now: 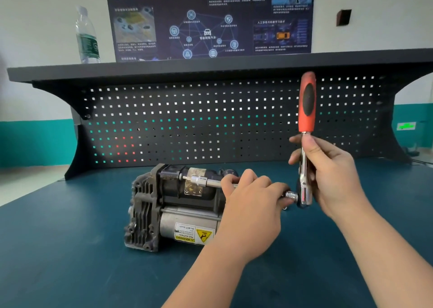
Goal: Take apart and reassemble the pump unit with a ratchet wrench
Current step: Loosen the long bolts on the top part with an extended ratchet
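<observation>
Here, fingers first: we see the right hand (328, 174), right of centre, with thumb and fingers curled round the bare chrome shank of the ratchet wrench (305, 143), just below its red grip, which stands upright.
Left hand (253, 197): fingers folded over the extension bar (210, 183) at mid-frame, steadying it; the fingertips themselves are hidden from us.
Drive line: the bar runs level from the ratchet head, lower right of centre, to a socket seated on a fitting on the pump unit (173, 209).
Pump unit: lying on its side on the blue bench top (70, 249), lower centre-left, finned casting to the left.
Handling, as we judge it: cast metal, heavy, rigid, unlikely to slide easily; we would brace the motor body, not the labelled can.
Wrench: smooth chrome looks slippery; the red grip offers better purchase and leverage.
Beyond: pegboard (210, 111) behind, a water bottle (87, 36) at upper left.
</observation>
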A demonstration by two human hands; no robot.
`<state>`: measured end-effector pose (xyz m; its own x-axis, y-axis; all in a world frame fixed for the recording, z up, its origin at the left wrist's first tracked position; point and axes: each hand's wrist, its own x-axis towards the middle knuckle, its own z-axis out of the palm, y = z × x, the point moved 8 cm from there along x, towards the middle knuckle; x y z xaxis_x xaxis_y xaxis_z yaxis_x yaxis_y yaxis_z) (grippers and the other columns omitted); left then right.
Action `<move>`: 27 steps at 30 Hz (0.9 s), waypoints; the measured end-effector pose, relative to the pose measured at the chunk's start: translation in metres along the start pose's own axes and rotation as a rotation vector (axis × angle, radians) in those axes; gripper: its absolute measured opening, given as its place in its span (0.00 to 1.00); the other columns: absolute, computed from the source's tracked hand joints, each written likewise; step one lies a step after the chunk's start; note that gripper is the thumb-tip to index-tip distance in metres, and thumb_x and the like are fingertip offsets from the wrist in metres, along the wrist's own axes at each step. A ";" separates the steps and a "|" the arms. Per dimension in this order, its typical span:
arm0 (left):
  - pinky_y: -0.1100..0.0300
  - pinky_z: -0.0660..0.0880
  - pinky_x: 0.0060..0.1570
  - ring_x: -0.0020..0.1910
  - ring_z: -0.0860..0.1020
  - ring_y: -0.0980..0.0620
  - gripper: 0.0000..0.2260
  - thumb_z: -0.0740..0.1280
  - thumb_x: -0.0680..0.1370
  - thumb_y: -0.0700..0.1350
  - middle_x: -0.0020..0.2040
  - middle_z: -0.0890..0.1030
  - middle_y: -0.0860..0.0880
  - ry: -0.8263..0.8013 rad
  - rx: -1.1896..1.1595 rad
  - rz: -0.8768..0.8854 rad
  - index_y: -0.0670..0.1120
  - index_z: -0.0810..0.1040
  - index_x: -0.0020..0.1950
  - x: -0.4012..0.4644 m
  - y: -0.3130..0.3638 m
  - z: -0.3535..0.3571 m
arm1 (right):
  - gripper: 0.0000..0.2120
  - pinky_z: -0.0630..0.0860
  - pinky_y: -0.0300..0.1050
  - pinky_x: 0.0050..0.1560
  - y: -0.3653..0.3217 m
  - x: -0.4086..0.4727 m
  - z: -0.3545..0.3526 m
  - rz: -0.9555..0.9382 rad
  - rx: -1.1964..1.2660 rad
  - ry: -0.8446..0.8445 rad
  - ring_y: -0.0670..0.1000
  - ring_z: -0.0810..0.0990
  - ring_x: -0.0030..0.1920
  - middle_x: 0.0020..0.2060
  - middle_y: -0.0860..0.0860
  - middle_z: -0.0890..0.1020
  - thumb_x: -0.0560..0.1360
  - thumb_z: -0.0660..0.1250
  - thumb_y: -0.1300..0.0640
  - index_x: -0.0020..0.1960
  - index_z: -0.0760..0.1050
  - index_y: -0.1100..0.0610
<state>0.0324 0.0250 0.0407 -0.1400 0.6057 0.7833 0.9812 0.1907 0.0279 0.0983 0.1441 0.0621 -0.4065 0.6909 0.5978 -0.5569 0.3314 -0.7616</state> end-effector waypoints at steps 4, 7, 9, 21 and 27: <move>0.53 0.55 0.48 0.43 0.69 0.51 0.08 0.60 0.78 0.52 0.37 0.77 0.56 0.026 -0.003 0.014 0.55 0.79 0.47 -0.002 0.002 -0.001 | 0.13 0.68 0.38 0.30 0.030 -0.001 -0.011 0.220 -0.012 0.148 0.45 0.68 0.26 0.27 0.48 0.78 0.77 0.64 0.47 0.40 0.82 0.52; 0.53 0.55 0.48 0.43 0.69 0.51 0.08 0.60 0.78 0.52 0.38 0.77 0.56 0.059 -0.022 0.015 0.55 0.79 0.48 -0.002 0.002 -0.005 | 0.13 0.68 0.40 0.27 0.055 -0.008 -0.010 0.458 0.048 0.148 0.44 0.70 0.24 0.28 0.47 0.76 0.77 0.65 0.47 0.41 0.82 0.55; 0.54 0.54 0.48 0.43 0.69 0.52 0.09 0.60 0.78 0.52 0.38 0.77 0.57 0.068 -0.032 0.012 0.56 0.79 0.51 -0.001 0.002 -0.006 | 0.14 0.67 0.40 0.28 0.068 -0.015 -0.007 0.572 0.094 0.134 0.45 0.72 0.24 0.27 0.47 0.76 0.75 0.67 0.48 0.40 0.81 0.57; 0.52 0.60 0.48 0.43 0.72 0.49 0.10 0.60 0.79 0.51 0.43 0.78 0.55 -0.028 0.174 0.107 0.54 0.76 0.57 0.003 0.004 0.000 | 0.13 0.64 0.39 0.32 0.013 0.001 -0.001 0.097 -0.004 0.089 0.46 0.65 0.28 0.27 0.46 0.77 0.74 0.64 0.42 0.43 0.83 0.48; 0.52 0.60 0.46 0.41 0.73 0.50 0.11 0.58 0.79 0.54 0.40 0.78 0.55 0.033 0.081 0.099 0.53 0.78 0.51 0.006 0.005 -0.007 | 0.13 0.62 0.30 0.23 -0.019 -0.003 0.007 -0.089 -0.008 -0.040 0.41 0.66 0.22 0.28 0.48 0.80 0.70 0.65 0.42 0.41 0.83 0.48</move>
<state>0.0379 0.0242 0.0502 -0.0374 0.5988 0.8000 0.9760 0.1936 -0.0993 0.1046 0.1313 0.0765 -0.3848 0.6324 0.6723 -0.5864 0.3950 -0.7072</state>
